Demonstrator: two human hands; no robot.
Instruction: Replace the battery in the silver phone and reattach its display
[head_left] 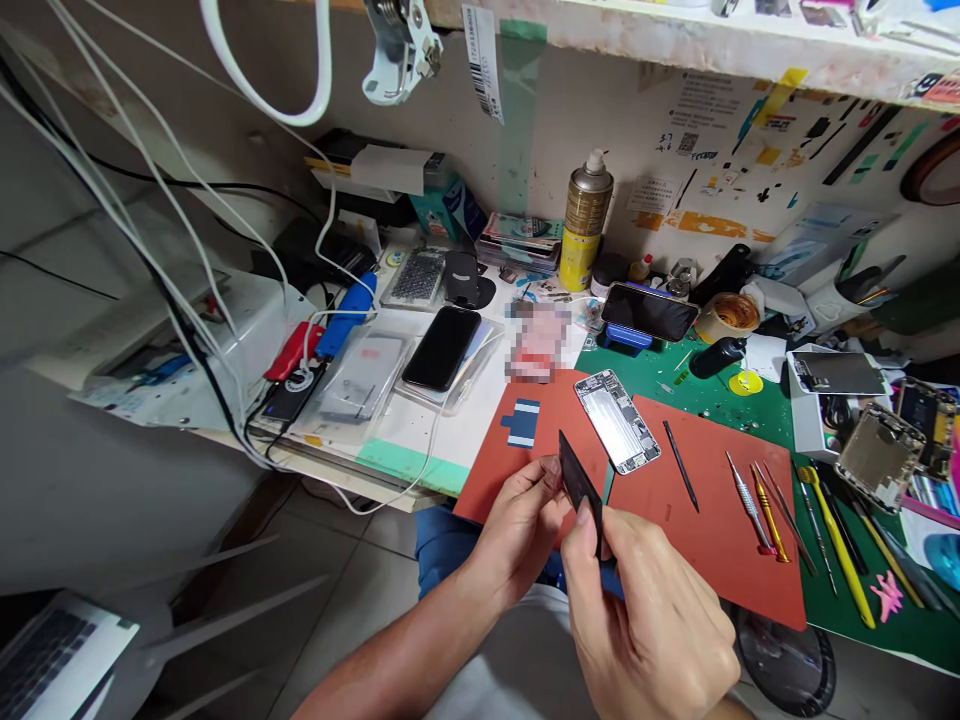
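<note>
Both hands are pinched on a thin black phone battery (580,482), tilted nearly edge-on above the front of the orange mat. My left hand (525,510) grips its left edge near the upper end. With thumb and fingers, my right hand (645,590) holds the lower right end. Just beyond it lies an opened phone housing (617,420), with a bare silver bay and circuit parts along its side. A blue adhesive piece with pale strips (521,422) rests on the mat to the left. To the right of the housing is a black pry stick (681,467).
On the orange mat (720,560) at right lie screwdrivers (757,505) and tweezers. More tools, including a yellow one (840,550), lie on the green mat. A black phone (442,348) sits on the left, a spray can (585,222) at the back. White cables (180,210) hang at left.
</note>
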